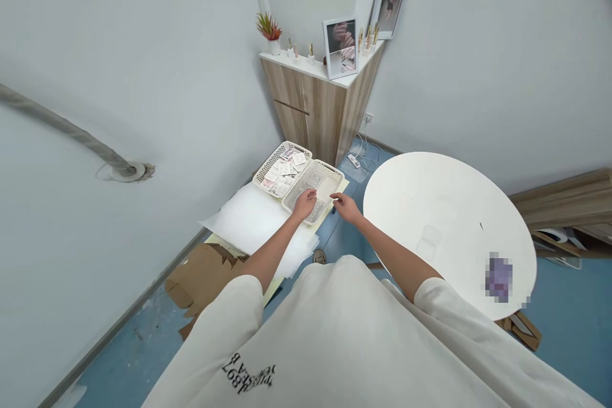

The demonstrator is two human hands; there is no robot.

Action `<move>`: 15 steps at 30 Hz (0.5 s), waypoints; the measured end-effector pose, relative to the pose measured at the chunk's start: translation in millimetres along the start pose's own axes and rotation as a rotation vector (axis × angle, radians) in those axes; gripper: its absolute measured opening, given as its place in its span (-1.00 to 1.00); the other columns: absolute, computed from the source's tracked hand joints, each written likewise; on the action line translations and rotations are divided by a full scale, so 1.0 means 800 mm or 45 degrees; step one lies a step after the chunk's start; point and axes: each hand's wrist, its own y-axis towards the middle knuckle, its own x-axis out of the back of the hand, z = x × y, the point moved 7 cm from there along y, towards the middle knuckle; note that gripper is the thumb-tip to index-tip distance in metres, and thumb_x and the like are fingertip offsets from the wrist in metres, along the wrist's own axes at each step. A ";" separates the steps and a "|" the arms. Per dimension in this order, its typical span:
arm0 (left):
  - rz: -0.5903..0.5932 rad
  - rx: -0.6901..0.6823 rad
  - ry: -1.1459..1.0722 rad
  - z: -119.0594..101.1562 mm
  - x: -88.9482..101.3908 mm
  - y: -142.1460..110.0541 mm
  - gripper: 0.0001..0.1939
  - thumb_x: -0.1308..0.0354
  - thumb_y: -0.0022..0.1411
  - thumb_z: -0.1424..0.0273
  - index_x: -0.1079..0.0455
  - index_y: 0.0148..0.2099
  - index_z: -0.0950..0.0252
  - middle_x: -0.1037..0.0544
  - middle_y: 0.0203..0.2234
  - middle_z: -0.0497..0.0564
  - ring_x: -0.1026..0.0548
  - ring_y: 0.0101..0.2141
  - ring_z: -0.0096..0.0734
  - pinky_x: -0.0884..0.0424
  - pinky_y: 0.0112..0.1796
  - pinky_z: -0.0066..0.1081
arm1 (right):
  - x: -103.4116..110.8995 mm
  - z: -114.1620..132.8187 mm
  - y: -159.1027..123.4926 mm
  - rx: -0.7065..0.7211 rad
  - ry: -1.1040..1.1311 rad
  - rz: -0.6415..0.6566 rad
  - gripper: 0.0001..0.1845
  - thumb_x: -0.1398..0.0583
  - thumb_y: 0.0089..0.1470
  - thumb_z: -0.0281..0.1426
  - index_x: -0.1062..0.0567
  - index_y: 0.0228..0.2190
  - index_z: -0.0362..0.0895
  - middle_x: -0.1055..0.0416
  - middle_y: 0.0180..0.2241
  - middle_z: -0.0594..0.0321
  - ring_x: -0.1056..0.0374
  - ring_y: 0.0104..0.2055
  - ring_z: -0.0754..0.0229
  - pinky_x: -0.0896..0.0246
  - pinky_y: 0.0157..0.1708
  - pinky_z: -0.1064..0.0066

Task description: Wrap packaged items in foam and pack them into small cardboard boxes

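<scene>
Both forearms stretch forward, the left hand (305,205) above a perforated, rectangular plastic basket (331,169), the right hand (346,208) near its right edge. Fingers are partly curled; whether either pinches something thin, I cannot tell. The basket lies over smooth white sheets (248,220), beside a second basket (264,169) of flat packets (283,171), their print illegible. The left hand hides part of the nearer basket.

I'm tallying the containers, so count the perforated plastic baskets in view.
2. One perforated plastic basket is on the left, holding small, mostly white flat pieces; the second basket is right beside it, partly covered by the left hand. Others could be hidden.
</scene>
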 end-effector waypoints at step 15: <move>-0.004 0.086 0.843 0.084 0.143 0.117 -0.64 -0.10 0.29 0.47 -0.45 0.12 0.30 -0.53 0.07 0.22 -0.43 0.11 -0.02 -0.27 0.14 -0.13 | -0.067 0.040 0.088 -0.075 -0.065 0.124 -0.62 -0.07 0.19 -0.41 -0.54 -0.01 -0.03 -0.46 0.07 0.19 -0.42 -0.06 0.16 -0.31 0.06 0.24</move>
